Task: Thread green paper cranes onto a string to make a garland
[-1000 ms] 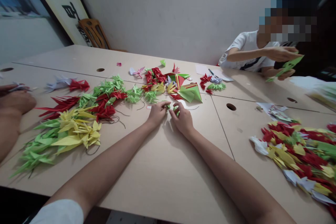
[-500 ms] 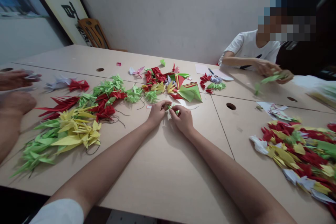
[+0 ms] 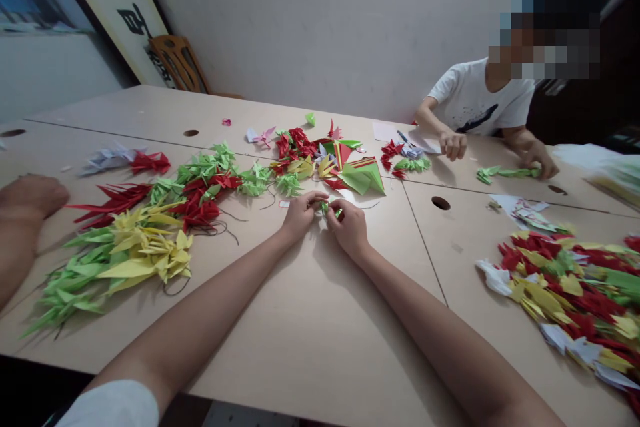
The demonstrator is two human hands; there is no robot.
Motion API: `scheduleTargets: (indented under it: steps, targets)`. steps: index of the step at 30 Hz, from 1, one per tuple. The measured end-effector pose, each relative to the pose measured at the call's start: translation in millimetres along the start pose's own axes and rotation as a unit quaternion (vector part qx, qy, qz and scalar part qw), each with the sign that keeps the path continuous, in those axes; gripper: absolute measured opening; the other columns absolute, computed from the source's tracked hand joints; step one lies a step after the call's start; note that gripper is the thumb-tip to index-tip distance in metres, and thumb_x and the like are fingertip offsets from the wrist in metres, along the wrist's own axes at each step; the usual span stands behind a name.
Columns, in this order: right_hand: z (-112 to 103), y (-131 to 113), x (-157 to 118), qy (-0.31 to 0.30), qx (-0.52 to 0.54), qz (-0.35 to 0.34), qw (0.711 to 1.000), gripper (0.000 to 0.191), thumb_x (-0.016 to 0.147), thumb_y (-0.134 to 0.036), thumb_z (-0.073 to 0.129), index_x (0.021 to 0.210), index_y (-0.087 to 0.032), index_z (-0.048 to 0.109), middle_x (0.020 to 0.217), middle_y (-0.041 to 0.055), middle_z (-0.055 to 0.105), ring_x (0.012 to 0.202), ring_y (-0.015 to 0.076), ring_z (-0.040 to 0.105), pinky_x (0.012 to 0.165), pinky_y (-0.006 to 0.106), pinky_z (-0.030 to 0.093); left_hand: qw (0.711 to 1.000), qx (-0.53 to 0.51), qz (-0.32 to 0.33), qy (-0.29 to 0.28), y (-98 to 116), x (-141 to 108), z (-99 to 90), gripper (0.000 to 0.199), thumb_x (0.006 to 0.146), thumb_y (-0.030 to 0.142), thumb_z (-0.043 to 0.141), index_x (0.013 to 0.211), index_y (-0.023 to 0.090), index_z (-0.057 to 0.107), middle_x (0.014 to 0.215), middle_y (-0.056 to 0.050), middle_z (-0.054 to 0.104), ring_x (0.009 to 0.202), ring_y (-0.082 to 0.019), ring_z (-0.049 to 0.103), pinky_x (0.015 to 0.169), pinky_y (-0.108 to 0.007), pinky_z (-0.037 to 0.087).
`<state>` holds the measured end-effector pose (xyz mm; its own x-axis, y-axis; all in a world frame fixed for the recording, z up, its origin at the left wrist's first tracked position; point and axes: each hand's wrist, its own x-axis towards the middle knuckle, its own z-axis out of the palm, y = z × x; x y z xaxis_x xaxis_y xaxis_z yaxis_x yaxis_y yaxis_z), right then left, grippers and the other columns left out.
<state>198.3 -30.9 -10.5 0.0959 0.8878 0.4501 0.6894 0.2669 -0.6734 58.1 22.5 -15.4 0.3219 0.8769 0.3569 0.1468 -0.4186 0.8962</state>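
Green folded paper (image 3: 330, 208), too small to identify further, is pinched between our left hand (image 3: 300, 215) and right hand (image 3: 351, 230), just above the worktop (image 3: 320, 347). Fingers (image 3: 314, 199) of both hands press together on it, tips nearly meeting, the others curled. Risk: an over-firm pinch could crease or tear the paper; a slip could drop it towards the red paper cranes (image 3: 200, 210) nearby, where loose dark thread (image 3: 230, 232) could snag it.
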Motion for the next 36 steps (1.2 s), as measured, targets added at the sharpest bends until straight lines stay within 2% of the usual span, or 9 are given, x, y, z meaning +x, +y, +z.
scheduleTargets:
  steps: [4,8,13,16,19,22,26,32,36]
  targets:
    - [-2,0,1,0.015,0.032,0.026,0.999,0.014,0.082,-0.028,0.047,0.076,-0.019,0.056,0.069,0.0014,0.061,0.058,0.0136,0.052,0.059,0.024,0.037,0.999,-0.05,-0.01,-0.005,-1,1,0.8,0.032,0.075,0.007,0.049,0.098,0.016,0.068,0.098,-0.007,0.072,0.094,-0.018,0.067,0.084,-0.031,0.05]
    - [-4,0,2,0.037,0.017,0.05,0.998,0.014,0.083,-0.029,0.045,0.077,-0.019,0.055,0.071,0.0015,0.06,0.059,0.0141,0.051,0.058,0.025,0.035,0.995,-0.094,-0.023,-0.021,-2,2,1.9,0.031,0.073,0.008,0.052,0.099,0.016,0.068,0.097,-0.007,0.072,0.096,-0.019,0.067,0.084,-0.029,0.049]
    - [-4,-3,1,0.003,-0.056,0.014,0.998,0.019,0.087,-0.035,0.048,0.082,-0.02,0.059,0.081,0.0044,0.063,0.071,0.0173,0.055,0.062,0.026,0.036,0.988,-0.145,-0.017,-0.042,-2,1,3.2,0.028,0.074,0.015,0.057,0.101,0.016,0.066,0.096,-0.008,0.072,0.092,-0.019,0.066,0.082,-0.03,0.049]
    - [-3,-2,1,-0.017,-0.066,-0.015,0.998,0.022,0.091,-0.032,0.042,0.084,-0.02,0.059,0.088,0.0064,0.062,0.079,0.0189,0.056,0.066,0.027,0.037,0.992,-0.123,-0.002,-0.036,1,0,3.4,0.025,0.077,0.019,0.059,0.1,0.016,0.066,0.099,-0.008,0.07,0.094,-0.019,0.064,0.081,-0.029,0.048]
    - [-3,0,2,-0.014,-0.053,-0.019,0.998,0.022,0.091,-0.03,0.04,0.079,-0.02,0.055,0.082,0.0054,0.06,0.076,0.0185,0.054,0.066,0.027,0.037,0.999,-0.052,0.003,0.009,5,-1,3.7,0.018,0.08,0.027,0.062,0.094,0.016,0.063,0.094,-0.006,0.067,0.084,-0.016,0.061,0.074,-0.026,0.045]
    - [-3,1,3,0.01,-0.029,-0.017,0.999,0.02,0.09,-0.029,0.04,0.077,-0.02,0.053,0.076,0.0039,0.059,0.07,0.0173,0.052,0.066,0.027,0.037,1.0,0.01,0.004,0.026,8,-3,4.8,0.019,0.082,0.036,0.061,0.081,0.017,0.057,0.076,0.0,0.058,0.068,-0.012,0.052,0.063,-0.024,0.039]
    - [-4,0,3,0.019,0.013,-0.007,1.0,0.019,0.088,-0.03,0.042,0.075,-0.02,0.05,0.069,0.0017,0.056,0.064,0.0154,0.049,0.063,0.026,0.036,0.999,0.05,0.002,-0.022,10,-5,5.9,0.034,0.088,0.039,0.052,0.062,0.018,0.045,0.056,0.003,0.041,0.057,-0.011,0.037,0.056,-0.025,0.027]
    - [-2,4,6,-0.021,0.101,0.013,0.995,0.035,0.09,-0.042,0.042,0.062,-0.02,0.042,0.053,-0.0029,0.043,0.053,0.0121,0.042,0.054,0.024,0.031,1.0,-0.01,-0.015,-0.022,16,-4,7.2,0.035,0.086,0.037,0.054,0.059,0.018,0.043,0.054,0.003,0.041,0.057,-0.012,0.037,0.056,-0.025,0.027]
    - [-1,6,7,-0.06,0.197,0.056,0.977,0.043,0.09,-0.051,0.044,0.06,-0.021,0.043,0.049,-0.0029,0.043,0.048,0.0115,0.041,0.047,0.023,0.03,0.995,-0.084,-0.046,-0.037,18,-6,8.8,0.036,0.086,0.043,0.053,0.062,0.019,0.043,0.052,0.003,0.04,0.052,-0.011,0.036,0.052,-0.024,0.026]
